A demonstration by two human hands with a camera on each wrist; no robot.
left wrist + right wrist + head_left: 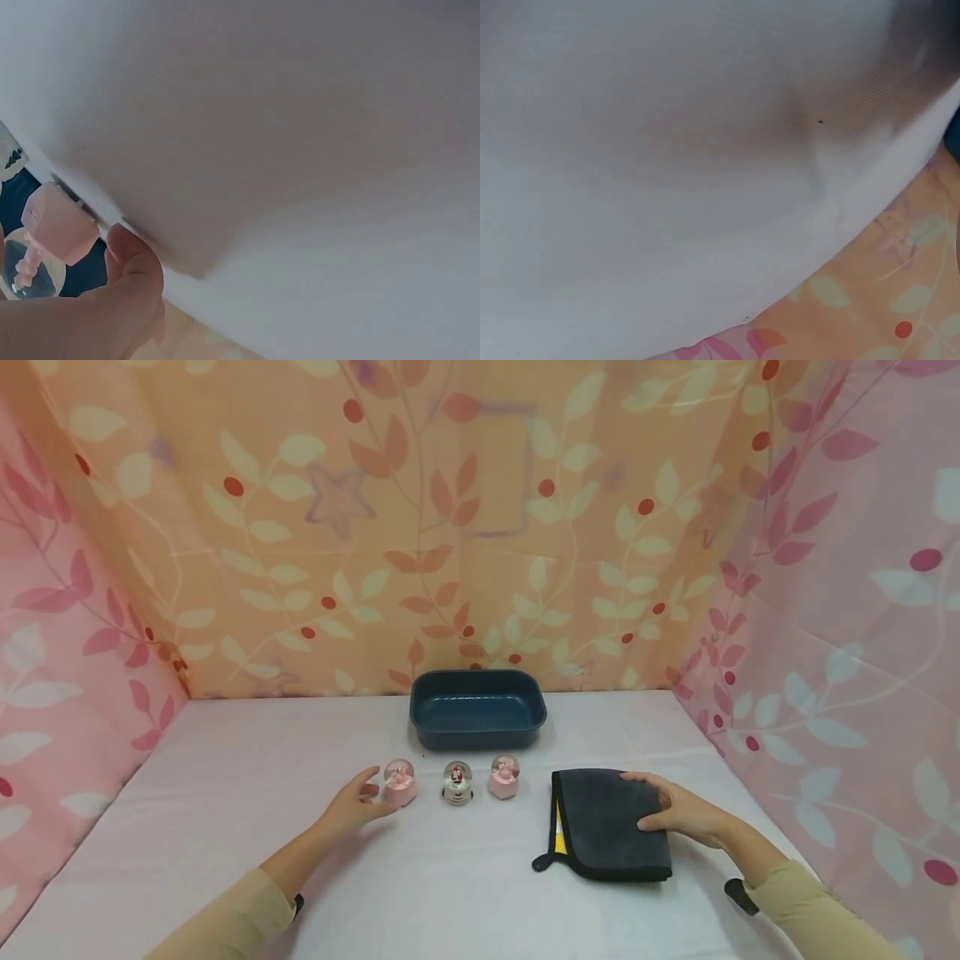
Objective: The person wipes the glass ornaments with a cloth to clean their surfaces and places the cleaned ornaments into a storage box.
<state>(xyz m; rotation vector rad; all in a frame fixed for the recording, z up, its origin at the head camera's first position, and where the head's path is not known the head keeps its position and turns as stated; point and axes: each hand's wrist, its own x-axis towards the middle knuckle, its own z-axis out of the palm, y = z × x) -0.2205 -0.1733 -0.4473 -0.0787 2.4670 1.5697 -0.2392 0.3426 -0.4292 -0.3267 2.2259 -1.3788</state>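
Note:
Three small snow globes stand in a row on the white cloth: a pink-based one [401,783] at the left, a white-based one [457,783] with a red figure in the middle, another pink-based one [504,777] at the right. My left hand [358,802] is spread at the left globe, thumb low by its base. The left wrist view shows the thumb [135,259] right beside the pink base [60,223]. My right hand [686,812] rests on the right side of a folded dark grey towel [611,827], thumb on its top. The right wrist view shows no hand.
A dark blue rectangular basin [478,740] stands behind the globes, near the back edge of the white-covered table [262,777]. Flowered fabric curtains [480,527] enclose the back and both sides. A black loop [543,862] sticks out from the towel's near left corner.

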